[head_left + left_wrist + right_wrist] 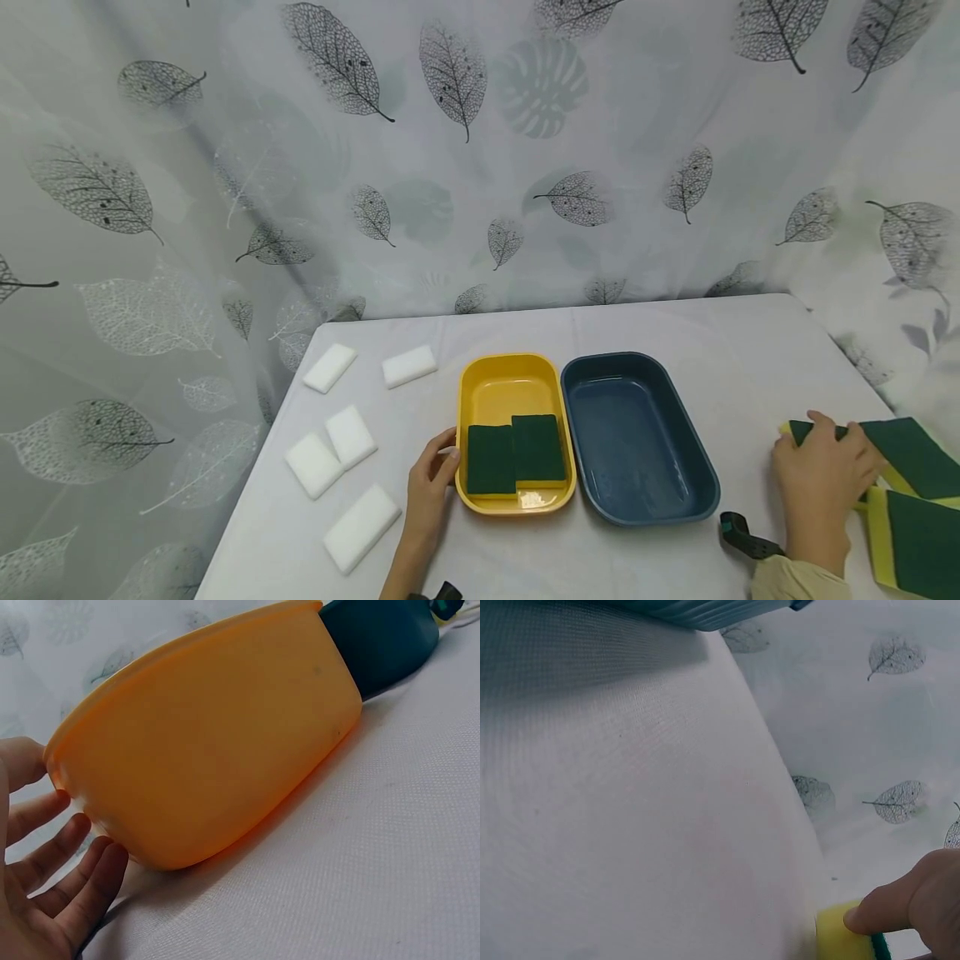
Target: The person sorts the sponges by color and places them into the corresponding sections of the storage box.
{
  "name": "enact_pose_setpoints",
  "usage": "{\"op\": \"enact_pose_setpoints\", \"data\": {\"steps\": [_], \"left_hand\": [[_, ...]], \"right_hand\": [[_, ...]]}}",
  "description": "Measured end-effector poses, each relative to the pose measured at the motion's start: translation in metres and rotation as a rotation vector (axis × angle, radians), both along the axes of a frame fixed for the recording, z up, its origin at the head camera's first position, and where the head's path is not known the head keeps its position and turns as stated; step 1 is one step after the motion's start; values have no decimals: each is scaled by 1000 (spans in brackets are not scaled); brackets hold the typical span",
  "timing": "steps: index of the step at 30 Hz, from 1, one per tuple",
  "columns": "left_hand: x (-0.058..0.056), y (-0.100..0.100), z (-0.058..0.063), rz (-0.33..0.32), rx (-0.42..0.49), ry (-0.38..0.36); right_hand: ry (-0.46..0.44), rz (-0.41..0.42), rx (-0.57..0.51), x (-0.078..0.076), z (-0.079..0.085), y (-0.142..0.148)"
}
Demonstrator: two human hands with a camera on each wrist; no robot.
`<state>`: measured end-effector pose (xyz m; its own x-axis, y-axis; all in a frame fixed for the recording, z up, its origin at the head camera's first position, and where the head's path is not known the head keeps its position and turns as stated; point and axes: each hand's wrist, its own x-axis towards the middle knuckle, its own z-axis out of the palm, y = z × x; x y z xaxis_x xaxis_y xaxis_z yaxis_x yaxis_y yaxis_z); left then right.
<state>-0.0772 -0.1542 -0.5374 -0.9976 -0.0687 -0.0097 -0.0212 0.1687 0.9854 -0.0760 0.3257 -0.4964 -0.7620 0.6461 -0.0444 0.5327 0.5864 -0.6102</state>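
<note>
My left hand rests against the left side of a yellow tray, its fingertips touching the outer wall and rim. Inside that tray, two green-and-yellow scouring sponges lie side by side, green faces up. At the far right, my right hand grips another scouring sponge by its edges, thumb on the yellow foam. The palm hides most of that sponge in the head view. Several more scouring sponges lie in a loose pile beside and under this hand.
An empty dark blue tray stands against the yellow tray's right side. Several white sponge blocks are scattered over the left of the white-clothed table. A leaf-patterned curtain hangs behind and beside it.
</note>
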Motion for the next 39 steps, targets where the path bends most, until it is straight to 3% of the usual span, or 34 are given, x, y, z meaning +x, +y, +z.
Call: {"op": "enact_pose_setpoints", "data": {"steps": [11, 31, 39], "left_hand": [[-1, -2, -2, 1, -6, -9], [-1, -1, -1, 1, -8, -9], [0, -1, -1, -2, -14, 4]], "right_hand": [[-60, -27, -15, -7, -3, -2], [-27, 48, -1, -13, -2, -10], [12, 24, -56, -12, -3, -14]]}}
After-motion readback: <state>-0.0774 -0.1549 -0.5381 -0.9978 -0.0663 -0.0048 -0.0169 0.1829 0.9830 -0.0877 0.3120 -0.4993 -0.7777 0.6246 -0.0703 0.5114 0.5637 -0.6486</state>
